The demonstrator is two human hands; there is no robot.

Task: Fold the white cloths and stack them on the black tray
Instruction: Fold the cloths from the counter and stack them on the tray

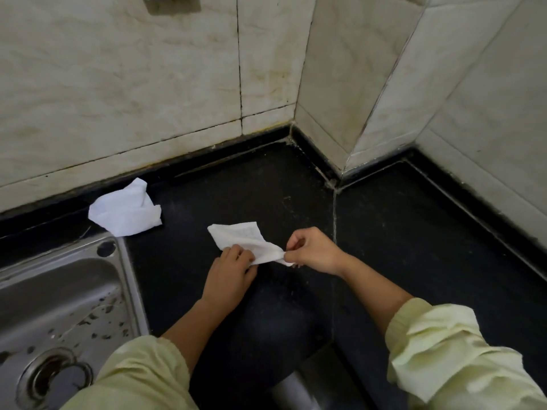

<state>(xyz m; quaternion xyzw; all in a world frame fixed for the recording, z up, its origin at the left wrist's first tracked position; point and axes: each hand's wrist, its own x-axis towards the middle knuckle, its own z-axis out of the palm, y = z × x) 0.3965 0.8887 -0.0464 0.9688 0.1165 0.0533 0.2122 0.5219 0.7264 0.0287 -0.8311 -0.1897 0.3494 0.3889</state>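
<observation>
Sleeves [142, 377] cropped, left hand [229, 276] and right hand [313, 251] each pinching white cloth [245, 236], sink [59, 297] cut off

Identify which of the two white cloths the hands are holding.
The cloth at mid-counter, pinched between the left hand and right hand; the other cloth lies untouched by the sink.

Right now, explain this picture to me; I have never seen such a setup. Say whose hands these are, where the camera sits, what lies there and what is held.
No machine here: a person works with bare hands. The one picture comes from a head-worn camera looking down. The left hand and right hand both hold one white cloth over the black counter. A second cloth lies crumpled near the wall, behind a steel sink. No tray shows.
</observation>
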